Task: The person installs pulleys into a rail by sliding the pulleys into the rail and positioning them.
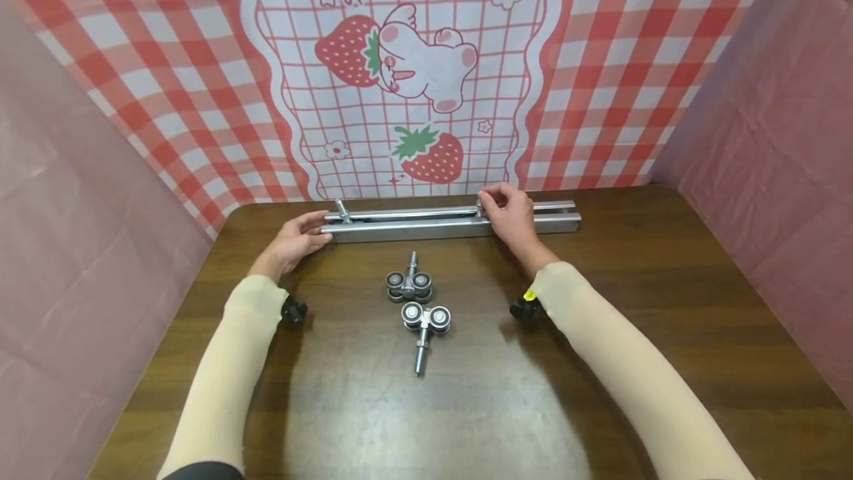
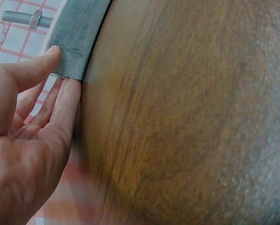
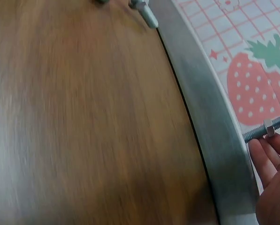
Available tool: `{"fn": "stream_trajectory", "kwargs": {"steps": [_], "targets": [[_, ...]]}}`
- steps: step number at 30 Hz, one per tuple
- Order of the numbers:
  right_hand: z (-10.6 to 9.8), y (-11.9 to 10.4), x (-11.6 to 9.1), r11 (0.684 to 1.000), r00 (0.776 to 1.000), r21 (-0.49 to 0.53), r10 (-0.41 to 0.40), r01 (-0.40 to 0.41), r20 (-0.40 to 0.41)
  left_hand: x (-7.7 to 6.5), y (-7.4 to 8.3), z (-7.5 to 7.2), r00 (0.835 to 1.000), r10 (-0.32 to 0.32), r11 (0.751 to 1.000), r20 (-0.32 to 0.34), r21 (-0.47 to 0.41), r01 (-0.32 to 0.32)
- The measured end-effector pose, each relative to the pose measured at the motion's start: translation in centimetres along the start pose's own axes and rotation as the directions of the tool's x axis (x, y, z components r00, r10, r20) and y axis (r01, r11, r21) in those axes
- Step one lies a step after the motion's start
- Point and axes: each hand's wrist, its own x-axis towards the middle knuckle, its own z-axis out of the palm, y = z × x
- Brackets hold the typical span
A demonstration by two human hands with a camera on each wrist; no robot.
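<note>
A long metal track rail (image 1: 413, 230) lies along the back of the table, its slot facing up. At its left end my left hand (image 1: 293, 243) holds on, with the thumb on the near face and the other fingertips against the end. A threaded bolt (image 1: 342, 210) with a nut stands up out of the slot beside this hand. Farther right, my right hand (image 1: 512, 221) pinches a second threaded bolt (image 3: 257, 134), which also carries a nut and sticks out of the slot. Whatever these bolts join to inside the rail is hidden.
Two loose four-wheel roller hangers lie mid-table: one roller hanger (image 1: 409, 286) has its bolt pointing away, the other roller hanger (image 1: 424, 321) has its bolt toward me. A strawberry-print cloth (image 1: 426, 95) hangs right behind the rail. Pink cloth (image 1: 87, 191) walls both sides.
</note>
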Motion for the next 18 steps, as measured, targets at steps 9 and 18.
{"fn": "stream_trajectory", "kwargs": {"steps": [9,18], "targets": [[2.5,-1.0,-0.6,1.000,0.999,0.020,-0.019,0.020,-0.046,0.3,-0.1,0.0,1.000,0.000,1.000,-0.001,0.004,0.000],[4.1,-1.4,-0.8,0.997,0.999,0.065,0.031,-0.030,-0.012,0.1,0.0,0.0,1.000,-0.006,1.000,-0.001,-0.004,0.006]]}}
